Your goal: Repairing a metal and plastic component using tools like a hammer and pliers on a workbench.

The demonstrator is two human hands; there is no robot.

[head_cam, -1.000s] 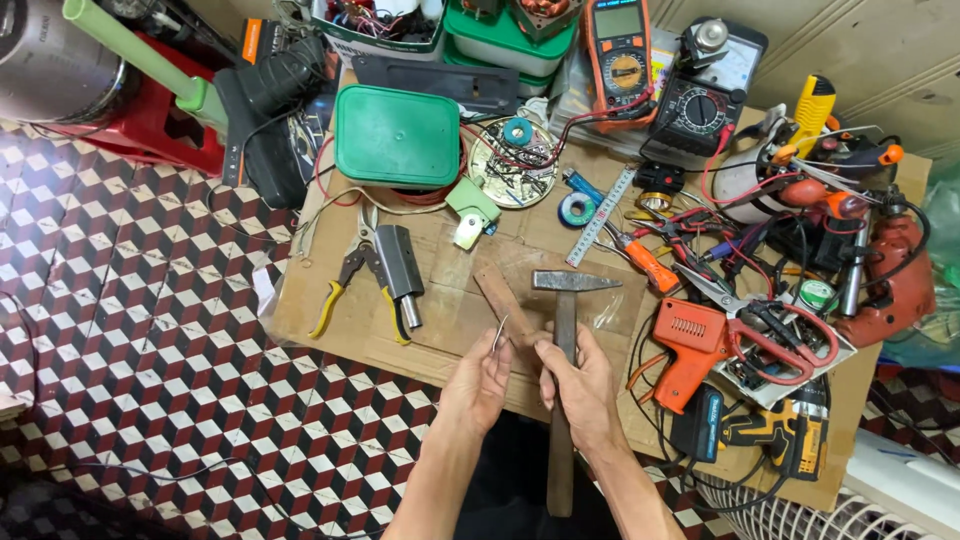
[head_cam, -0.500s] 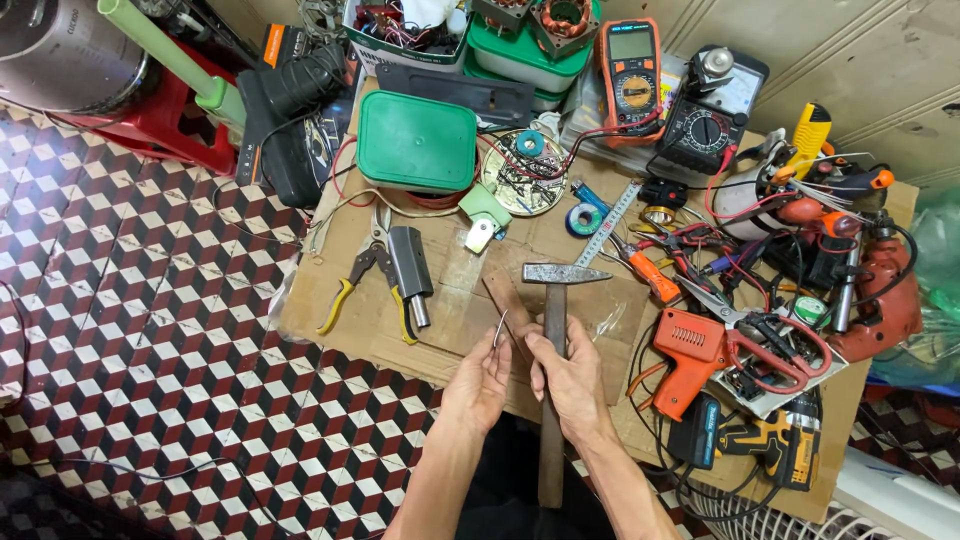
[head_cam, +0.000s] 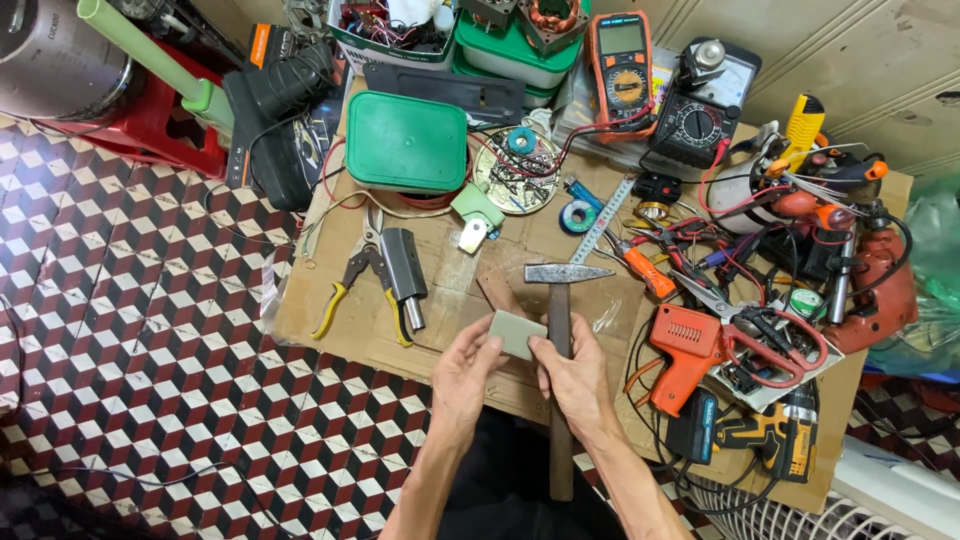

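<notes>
Cardboard-covered surface on a checkered tile floor, packed with tools. Nearest me, at the near edge: both hands pinch one small grey-green flat block between them. My left hand has its fingertips closed on the block's left end; my right hand grips its right end with thumb and fingers. Block sits between the two hands, long axis roughly left-right with the left end a bit farther away, both hands about equally close to it. Under my right hand runs a hammer, handle pointing near-to-far past the near edge, steel head crosswise at the far end; I can't tell if the right hand touches the handle. Left of the hands: pliers with yellow grips and a metal cylinder part. Right: orange heat gun, scissors. Farther back: green lidded box, orange multimeter near the far edge.
</notes>
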